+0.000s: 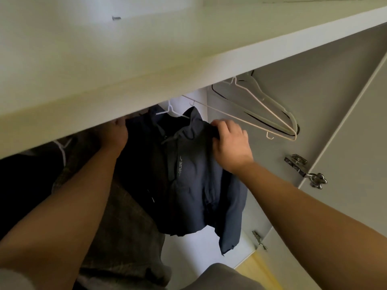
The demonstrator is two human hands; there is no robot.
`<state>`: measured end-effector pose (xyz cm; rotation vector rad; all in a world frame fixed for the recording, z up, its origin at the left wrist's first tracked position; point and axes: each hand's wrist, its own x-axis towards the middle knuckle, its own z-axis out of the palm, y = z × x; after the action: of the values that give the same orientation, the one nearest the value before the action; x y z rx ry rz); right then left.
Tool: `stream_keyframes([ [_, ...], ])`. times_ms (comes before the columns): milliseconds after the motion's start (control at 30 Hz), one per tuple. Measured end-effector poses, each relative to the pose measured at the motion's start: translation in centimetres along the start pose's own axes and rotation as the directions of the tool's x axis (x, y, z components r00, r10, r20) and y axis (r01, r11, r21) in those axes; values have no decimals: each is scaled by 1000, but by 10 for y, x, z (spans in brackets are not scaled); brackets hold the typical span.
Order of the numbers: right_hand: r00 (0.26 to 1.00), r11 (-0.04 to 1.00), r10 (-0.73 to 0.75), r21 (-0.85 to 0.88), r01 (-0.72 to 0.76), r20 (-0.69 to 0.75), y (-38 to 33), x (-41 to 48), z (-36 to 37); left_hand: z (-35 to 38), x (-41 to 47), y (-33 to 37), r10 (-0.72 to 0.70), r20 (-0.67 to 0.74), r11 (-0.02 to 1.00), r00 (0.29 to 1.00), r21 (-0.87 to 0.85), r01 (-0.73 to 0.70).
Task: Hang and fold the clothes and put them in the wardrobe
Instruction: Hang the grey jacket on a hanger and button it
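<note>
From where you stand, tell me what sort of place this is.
Likely inside a wardrobe: a dark jacket on a white hanger, empty hangers beside it, a shelf overhead.

hanger point(172, 111) hook behind shelf point(146, 70) edge

shelf point(146, 65) overhead, hangers point(261, 109) crowd right

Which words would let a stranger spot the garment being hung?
Look under the white wardrobe shelf. A dark blue jacket sits there on a white hanger, the right hand gripping its shoulder. Unlike the brownish garment beside it, it bears pale chest lettering.
</note>
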<state>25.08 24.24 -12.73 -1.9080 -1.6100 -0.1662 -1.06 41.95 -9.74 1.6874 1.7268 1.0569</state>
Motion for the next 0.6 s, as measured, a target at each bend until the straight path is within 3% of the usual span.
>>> stream_keyframes([
  [133, 982, 986, -159, -58, 154, -102, -44, 7, 3, -7, 1, -7, -30, 144, 990, 989, -134, 50],
  [233, 950, 960, -277, -69, 270, -143, -76, 15, 5, -20, -6, -18, -89, 315, 962, 945, -218, 164],
  [333, 948, 946, -317, -77, 313, -41, -102, 29, 8, -33, -15, -33, -159, 440, 949, 884, -177, 259],
  [467, 955, 983, -168, 112, 144, 246, -130, 52, 16, -38, -22, -50, -159, 479, 925, 863, -233, 299],
  [600, 955, 987, 45, 135, -88, 293, -147, 75, 33, -36, -24, -60, -64, 461, 945, 885, -257, 202],
])
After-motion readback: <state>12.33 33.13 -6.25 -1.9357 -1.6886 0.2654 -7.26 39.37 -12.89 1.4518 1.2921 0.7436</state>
